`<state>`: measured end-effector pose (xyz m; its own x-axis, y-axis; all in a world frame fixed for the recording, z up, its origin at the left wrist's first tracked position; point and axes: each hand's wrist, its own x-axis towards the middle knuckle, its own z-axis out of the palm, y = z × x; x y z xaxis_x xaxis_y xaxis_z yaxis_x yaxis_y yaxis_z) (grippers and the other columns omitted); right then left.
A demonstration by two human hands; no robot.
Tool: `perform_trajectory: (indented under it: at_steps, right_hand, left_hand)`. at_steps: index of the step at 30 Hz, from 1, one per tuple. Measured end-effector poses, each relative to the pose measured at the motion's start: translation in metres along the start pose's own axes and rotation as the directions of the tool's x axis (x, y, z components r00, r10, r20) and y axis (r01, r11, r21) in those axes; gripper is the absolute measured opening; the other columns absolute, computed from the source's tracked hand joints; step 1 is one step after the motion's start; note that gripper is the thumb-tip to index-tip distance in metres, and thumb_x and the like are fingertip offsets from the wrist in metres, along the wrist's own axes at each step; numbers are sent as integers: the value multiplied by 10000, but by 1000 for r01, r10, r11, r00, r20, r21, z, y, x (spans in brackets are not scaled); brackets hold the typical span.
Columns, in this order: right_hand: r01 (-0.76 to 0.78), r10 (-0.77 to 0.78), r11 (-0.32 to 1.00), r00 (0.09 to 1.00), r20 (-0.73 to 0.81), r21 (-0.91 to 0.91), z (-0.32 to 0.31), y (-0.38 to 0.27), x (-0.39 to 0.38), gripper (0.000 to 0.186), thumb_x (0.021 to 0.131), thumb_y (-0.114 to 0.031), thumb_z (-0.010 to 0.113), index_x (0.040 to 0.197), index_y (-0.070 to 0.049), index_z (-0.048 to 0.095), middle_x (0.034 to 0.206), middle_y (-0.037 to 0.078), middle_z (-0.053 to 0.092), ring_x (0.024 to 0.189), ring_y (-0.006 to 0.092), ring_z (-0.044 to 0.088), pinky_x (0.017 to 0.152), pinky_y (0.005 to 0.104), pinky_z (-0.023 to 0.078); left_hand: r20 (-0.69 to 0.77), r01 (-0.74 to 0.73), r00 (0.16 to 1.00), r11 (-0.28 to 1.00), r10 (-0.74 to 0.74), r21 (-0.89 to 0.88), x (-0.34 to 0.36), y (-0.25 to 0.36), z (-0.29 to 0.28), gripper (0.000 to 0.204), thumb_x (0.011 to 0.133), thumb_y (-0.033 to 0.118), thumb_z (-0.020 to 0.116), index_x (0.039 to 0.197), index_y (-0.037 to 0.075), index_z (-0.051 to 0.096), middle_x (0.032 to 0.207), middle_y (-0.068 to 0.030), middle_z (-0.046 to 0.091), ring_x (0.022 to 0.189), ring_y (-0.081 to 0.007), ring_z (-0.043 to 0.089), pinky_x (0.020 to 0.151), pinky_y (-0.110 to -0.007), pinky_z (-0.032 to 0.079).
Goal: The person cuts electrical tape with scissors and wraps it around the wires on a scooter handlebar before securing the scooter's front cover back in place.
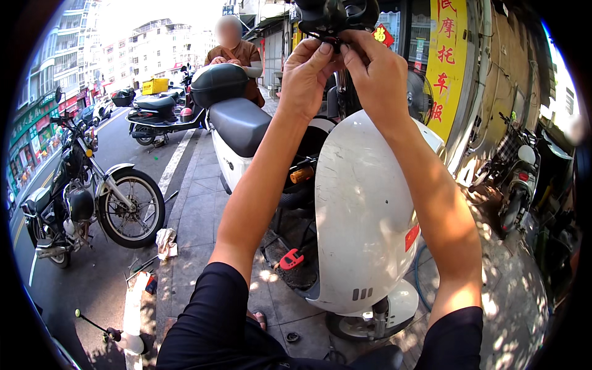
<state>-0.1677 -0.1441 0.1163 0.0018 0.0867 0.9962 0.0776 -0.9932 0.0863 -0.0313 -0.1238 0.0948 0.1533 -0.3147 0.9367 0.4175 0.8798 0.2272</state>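
Note:
Both arms reach up in front of me over a white scooter (pixel 364 203). My left hand (pixel 306 77) and my right hand (pixel 377 71) meet at the underside of a black part (pixel 336 15) at the top edge, above the scooter's front. Thumbs and fingers of both are pinched together, close to each other, on something small and dark; fingertips hide most of it. The scooter's pale front panel is scratched and stands between my forearms. Behind it are the grey seat (pixel 239 126) and a black top box (pixel 219 85). On the footboard lies a red handheld meter (pixel 291 259).
A person (pixel 250 55) in brown stands behind the top box. A black motorcycle (pixel 92 191) and another scooter (pixel 163 111) are parked on the left. On the kerb lie a rag (pixel 166 243) and tools (pixel 142 268). A fan (pixel 419 95) stands by the yellow sign (pixel 447 74).

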Motion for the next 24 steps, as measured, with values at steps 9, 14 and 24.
perform_trajectory:
  at_steps: [9,14,24]
  right_hand:
    - [-18,20,998,999,37,-58,0,0,0,108,839,-116,620,921,-75,678,799,130,678,708,311,658,638,376,496]
    - [-2,6,998,999,51,-67,2,-1,1,96,837,-115,625,907,-70,672,791,129,674,706,315,655,633,383,494]
    - [0,1,1000,999,53,-31,2,-3,2,94,834,-101,625,904,-63,676,820,139,680,727,320,659,643,373,500]
  left_hand:
    - [11,-5,1000,1000,6,-21,3,-2,-3,108,909,73,640,1005,47,598,983,-64,669,884,-172,656,794,-343,557]
    - [15,1,1000,1000,-1,-19,4,0,-3,106,905,66,643,999,45,600,978,-63,668,883,-162,652,811,-331,550]
    - [-19,-7,1000,999,8,41,3,0,-2,100,900,69,652,983,43,603,957,-54,664,881,-153,648,823,-321,536]
